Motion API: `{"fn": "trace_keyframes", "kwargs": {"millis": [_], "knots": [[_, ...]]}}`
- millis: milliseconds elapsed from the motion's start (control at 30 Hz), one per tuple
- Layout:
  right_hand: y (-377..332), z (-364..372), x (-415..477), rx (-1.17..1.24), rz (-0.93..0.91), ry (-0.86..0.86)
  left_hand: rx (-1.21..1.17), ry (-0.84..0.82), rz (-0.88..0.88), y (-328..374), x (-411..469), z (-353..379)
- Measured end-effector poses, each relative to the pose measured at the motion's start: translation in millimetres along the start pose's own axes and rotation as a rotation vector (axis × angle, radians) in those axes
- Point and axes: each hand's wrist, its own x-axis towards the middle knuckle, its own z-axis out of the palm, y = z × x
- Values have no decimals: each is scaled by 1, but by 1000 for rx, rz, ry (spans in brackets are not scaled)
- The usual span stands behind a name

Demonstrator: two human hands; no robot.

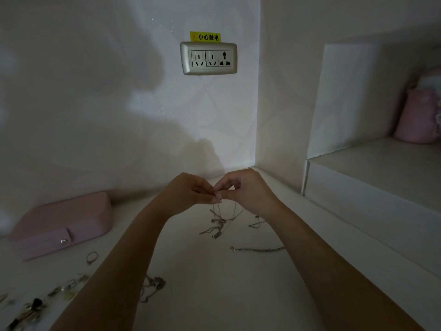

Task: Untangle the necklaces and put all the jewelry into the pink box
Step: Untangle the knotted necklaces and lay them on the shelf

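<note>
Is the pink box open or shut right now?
Shut. The pink box lies flat on the table, lid down, its strap snapped over the front edge.

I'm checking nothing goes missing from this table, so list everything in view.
pink box: one, pink, shut, table left
tangled necklaces: one bunch, silvery, centre, partly lifted
loose chain: one, silvery, right of centre
chain heap: one, silvery, near edge, left of centre
ring: one, pale, before the box
small jewellery: several, mixed, bottom left
socket panel: one, silver, wall
pink soft thing: one, right shelf
left grip: one, pinching the necklaces
right grip: one, pinching the necklaces
</note>
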Motion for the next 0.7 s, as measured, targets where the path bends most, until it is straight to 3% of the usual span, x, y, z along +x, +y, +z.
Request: {"fn": "trace_keyframes", "kwargs": {"millis": [167,367,700], "knots": [[4,-3,3,15,73,27,40,94,-3,0,2,5],[5,-4,3,6,102,36,-74,118,-7,6,2,3],[-2,-10,0,348,254,-118,-173,42,-6,3,4,4]]}}
